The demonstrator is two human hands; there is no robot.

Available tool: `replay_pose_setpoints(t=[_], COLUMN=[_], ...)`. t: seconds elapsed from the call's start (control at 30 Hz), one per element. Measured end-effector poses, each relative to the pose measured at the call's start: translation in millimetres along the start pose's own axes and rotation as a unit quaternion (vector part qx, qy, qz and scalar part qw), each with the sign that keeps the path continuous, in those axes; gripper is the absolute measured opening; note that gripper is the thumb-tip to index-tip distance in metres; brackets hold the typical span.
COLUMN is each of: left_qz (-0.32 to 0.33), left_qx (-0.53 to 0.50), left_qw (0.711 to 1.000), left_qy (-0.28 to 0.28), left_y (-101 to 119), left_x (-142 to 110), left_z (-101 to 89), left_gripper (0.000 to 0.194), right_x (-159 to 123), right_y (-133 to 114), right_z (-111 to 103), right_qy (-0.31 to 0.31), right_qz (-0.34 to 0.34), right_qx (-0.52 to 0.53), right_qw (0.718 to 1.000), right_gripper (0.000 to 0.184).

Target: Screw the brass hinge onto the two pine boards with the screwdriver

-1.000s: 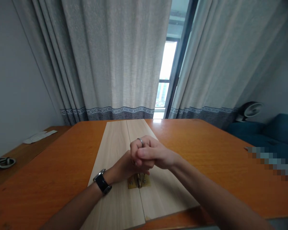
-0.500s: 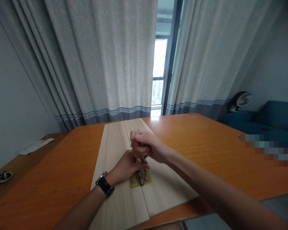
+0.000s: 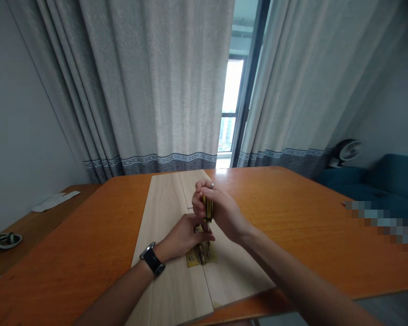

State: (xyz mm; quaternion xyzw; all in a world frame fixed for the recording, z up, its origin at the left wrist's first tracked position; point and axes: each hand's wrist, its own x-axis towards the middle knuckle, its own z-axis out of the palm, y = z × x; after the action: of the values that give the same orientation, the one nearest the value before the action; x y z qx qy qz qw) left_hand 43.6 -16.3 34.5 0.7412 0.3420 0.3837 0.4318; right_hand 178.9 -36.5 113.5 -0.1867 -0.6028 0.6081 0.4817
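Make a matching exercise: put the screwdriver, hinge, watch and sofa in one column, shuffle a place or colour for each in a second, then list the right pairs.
Things
1. Screwdriver
2. Hinge
3. Watch
4. Sofa

Places and colours
A. Teal
B. Gripped in the right hand
C. Strapped on the left wrist
D. Across the seam between the pale boards

Right pairs
1-B
2-D
3-C
4-A

Hinge (image 3: 202,256) across two side-by-side boards (image 3: 170,244) on the table (image 3: 279,217), curtains (image 3: 183,90) behind, sofa (image 3: 394,181) right.
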Motion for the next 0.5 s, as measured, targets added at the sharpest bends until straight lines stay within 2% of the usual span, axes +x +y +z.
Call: replay_pose_setpoints(t=[0.07,0.13,0.17,0.23,0.27,0.33,0.37,0.4,0.43,0.5], left_qz=[0.009,0.021,0.026,0.028,0.026,0.020,0.020,0.023,0.031,0.051], left_qx=[0.010,0.005,0.003,0.007,0.011,0.024,0.032,0.042,0.053,0.074], left_qw=[1.000,1.000,1.000,1.000,1.000,1.000,0.999,0.999,0.998,0.996], left_qy=[-0.002,-0.010,-0.013,-0.012,-0.009,0.001,0.005,0.009,0.013,0.017], left_y=[2.3,3.1,3.0,2.7,2.6,2.5,2.6,2.6,2.6,2.0], left_x=[-0.1,-0.8,-1.4,-2.5,-2.9,-3.0,-2.7,-2.3,-1.7,-0.8], left_z=[-1.9,-2.0,-1.6,-0.5,-0.2,-0.2,-0.5,-0.9,-1.3,-1.5], left_gripper=[0.021,0.019,0.018,0.019,0.021,0.026,0.027,0.028,0.028,0.027], right_x=[-13.7,-26.8,-29.5,-23.6,-16.1,2.0,9.5,14.2,15.5,8.5], right_y=[3.2,10.8,14.9,20.3,20.9,17.3,13.4,8.6,3.6,-4.7], right_z=[11.3,21.4,23.4,19.2,13.6,0.3,-4.9,-7.6,-7.5,0.2], right_qy=[0.145,0.212,0.227,0.184,0.127,-0.043,-0.082,-0.102,-0.096,-0.026], right_qz=[-0.025,-0.040,-0.056,-0.073,-0.068,0.022,0.048,0.068,0.071,0.048], right_qx=[-0.078,-0.102,-0.097,-0.058,-0.030,0.010,0.022,0.020,0.004,-0.052], right_qw=[0.986,0.971,0.967,0.978,0.989,0.999,0.995,0.992,0.993,0.997], right_gripper=[0.027,0.031,0.032,0.039,0.045,0.049,0.047,0.044,0.040,0.030])
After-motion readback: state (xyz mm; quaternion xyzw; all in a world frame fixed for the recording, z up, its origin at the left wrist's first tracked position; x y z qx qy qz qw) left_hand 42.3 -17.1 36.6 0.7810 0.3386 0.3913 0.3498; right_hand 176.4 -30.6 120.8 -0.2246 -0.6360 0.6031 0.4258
